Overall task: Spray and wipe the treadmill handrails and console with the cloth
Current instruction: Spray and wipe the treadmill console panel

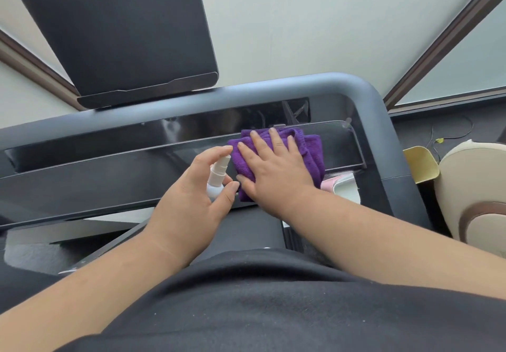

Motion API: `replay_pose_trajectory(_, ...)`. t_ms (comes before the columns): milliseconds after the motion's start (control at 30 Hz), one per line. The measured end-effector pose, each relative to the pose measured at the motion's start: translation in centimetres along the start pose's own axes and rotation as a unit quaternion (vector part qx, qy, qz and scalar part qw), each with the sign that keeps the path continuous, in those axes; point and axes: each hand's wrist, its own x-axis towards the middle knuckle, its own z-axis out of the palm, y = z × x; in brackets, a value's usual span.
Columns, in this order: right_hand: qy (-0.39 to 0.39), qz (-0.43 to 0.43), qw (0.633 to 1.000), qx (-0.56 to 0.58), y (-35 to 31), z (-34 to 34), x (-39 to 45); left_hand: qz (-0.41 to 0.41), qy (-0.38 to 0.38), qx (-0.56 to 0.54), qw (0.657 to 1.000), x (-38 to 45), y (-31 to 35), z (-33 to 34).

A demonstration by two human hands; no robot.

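The glossy black console (115, 168) of the treadmill runs across the middle of the view, and everything here sits along it. Toward its middle, the left hand (191, 195) is curled around one small white spray bottle (217, 177), thumb on one side and fingers wrapped behind, with the nozzle end tilted up toward the console's far edge. Just to the right, almost touching that thumb, lies one folded purple cloth (309, 149) spread on the console surface. The right hand (276, 171) lies flat on top of it, fingers straight and slightly spread, palm pressing the cloth down rather than gripping it. The grey handrail (364, 91) frames the console behind and curves down at its right end. One dark screen (123, 36) stands above the console's left part.
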Motion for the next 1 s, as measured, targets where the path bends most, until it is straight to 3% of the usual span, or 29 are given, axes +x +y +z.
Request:
replay_pose_trajectory(267,-0.028,-0.038,0.999,-0.012,-3.8,0.3,1.3,-0.018,0.026,0.0,0.999,-1.2,-0.5,-1.7)
replay_pose_trajectory(533,-0.043,-0.086,0.994,-0.058,-10.2,1.5,4.4,-0.089,0.083,0.017,0.992,-5.6,-4.3,-5.5)
replay_pose_trajectory(1000,-0.038,-0.14,0.986,-0.086,-25.7,3.1,9.6,-0.168,0.142,-0.017,0.975,-12.9,-13.2,-13.9)
